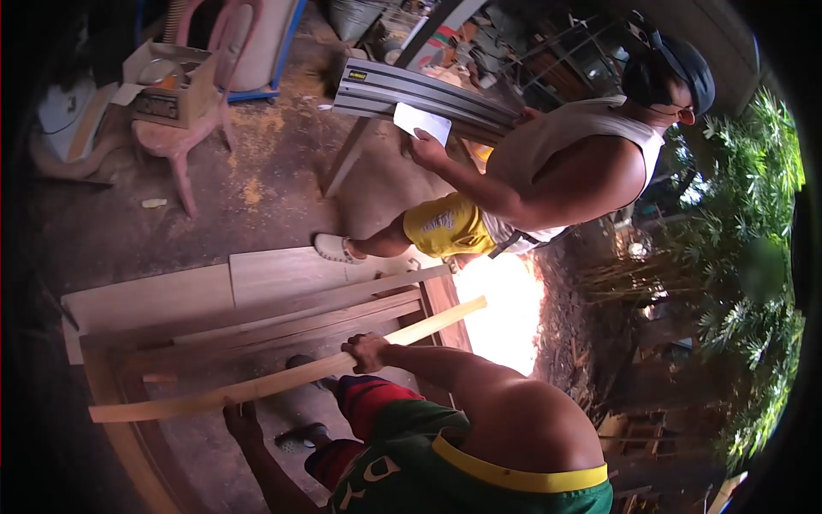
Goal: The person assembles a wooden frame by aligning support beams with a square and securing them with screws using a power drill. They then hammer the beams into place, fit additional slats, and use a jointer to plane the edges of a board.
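A long, pale wooden strip (295, 377) runs slantwise across the lower half of the view. My right hand (366, 351) is closed around its middle stretch. Nearer its left end, my left hand (243, 421) grips the lower edge, with part of its fingers hidden behind the wood. Beneath the strip lies a brown wooden frame (141, 441), with long boards (300, 327) along its far side. My sandalled feet (301, 437) show on the floor inside the frame.
A co-worker (565, 158) stands opposite, holding a white sheet of paper (423, 122) beside a long metal rail (411, 90). A pink plastic chair (175, 141) bearing a cardboard box (175, 94) stands at upper left. Flat panels (282, 270) lie near the co-worker's foot. Green plants (753, 171) are at right.
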The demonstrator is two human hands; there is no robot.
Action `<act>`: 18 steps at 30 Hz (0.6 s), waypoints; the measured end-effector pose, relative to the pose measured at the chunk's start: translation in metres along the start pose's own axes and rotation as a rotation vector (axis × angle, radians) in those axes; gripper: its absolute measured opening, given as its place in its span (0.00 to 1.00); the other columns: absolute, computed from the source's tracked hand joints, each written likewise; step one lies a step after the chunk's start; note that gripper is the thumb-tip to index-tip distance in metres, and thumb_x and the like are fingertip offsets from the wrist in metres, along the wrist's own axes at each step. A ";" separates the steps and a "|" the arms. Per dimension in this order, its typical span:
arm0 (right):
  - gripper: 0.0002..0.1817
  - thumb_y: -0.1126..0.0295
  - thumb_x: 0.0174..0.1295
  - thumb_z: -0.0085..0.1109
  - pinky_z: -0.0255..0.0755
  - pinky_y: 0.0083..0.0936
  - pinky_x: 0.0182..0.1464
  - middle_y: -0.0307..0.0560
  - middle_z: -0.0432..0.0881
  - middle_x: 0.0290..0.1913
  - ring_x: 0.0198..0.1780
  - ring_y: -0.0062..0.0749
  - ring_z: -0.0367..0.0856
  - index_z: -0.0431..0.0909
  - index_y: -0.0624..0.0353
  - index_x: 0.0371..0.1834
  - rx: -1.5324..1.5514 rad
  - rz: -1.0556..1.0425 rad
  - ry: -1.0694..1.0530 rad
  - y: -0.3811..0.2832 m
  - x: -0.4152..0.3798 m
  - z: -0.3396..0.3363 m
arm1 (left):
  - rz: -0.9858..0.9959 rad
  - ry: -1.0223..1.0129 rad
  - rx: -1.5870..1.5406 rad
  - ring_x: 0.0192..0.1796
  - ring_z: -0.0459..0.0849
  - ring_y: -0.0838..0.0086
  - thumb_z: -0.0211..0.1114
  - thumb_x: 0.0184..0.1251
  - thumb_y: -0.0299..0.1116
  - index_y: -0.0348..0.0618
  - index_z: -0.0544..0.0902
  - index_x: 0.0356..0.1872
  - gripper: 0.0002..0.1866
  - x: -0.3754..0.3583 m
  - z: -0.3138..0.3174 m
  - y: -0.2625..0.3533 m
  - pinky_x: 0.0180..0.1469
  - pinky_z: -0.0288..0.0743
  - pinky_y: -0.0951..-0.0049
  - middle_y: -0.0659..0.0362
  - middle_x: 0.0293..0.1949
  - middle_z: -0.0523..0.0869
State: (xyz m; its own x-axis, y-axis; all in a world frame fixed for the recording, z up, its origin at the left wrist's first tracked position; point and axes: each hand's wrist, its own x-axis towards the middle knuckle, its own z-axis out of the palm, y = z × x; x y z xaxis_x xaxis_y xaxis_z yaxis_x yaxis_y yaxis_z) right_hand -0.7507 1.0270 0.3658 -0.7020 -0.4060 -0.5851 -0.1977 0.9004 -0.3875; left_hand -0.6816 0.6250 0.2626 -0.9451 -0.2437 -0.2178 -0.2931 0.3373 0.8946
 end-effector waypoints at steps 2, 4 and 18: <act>0.26 0.55 0.47 0.68 0.76 0.51 0.50 0.56 0.83 0.42 0.50 0.58 0.82 0.75 0.56 0.48 -0.003 -0.078 0.073 -0.010 -0.015 0.004 | -0.027 0.078 -0.174 0.52 0.82 0.68 0.55 0.80 0.45 0.34 0.76 0.57 0.21 -0.019 -0.011 0.015 0.52 0.78 0.69 0.51 0.50 0.78; 0.27 0.54 0.48 0.68 0.76 0.51 0.51 0.55 0.84 0.44 0.49 0.57 0.83 0.76 0.55 0.50 -0.032 -0.077 0.068 -0.032 -0.033 0.002 | -0.442 0.047 -0.834 0.51 0.83 0.67 0.57 0.79 0.47 0.38 0.76 0.58 0.22 -0.035 -0.041 0.044 0.49 0.77 0.68 0.53 0.49 0.79; 0.25 0.49 0.52 0.65 0.78 0.48 0.51 0.59 0.86 0.44 0.48 0.57 0.85 0.80 0.55 0.48 -0.231 0.000 -0.039 -0.200 -0.118 -0.009 | -0.360 -0.348 -0.317 0.50 0.86 0.66 0.66 0.65 0.32 0.41 0.72 0.67 0.28 -0.295 -0.211 0.033 0.51 0.81 0.65 0.53 0.52 0.86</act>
State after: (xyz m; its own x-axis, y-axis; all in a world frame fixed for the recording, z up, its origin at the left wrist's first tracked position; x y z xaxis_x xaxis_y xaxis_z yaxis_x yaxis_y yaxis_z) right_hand -0.6348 0.8957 0.5190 -0.6760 -0.4079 -0.6138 -0.3522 0.9104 -0.2171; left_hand -0.3819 0.5163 0.4383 -0.8019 0.0383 -0.5963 -0.5970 -0.0127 0.8021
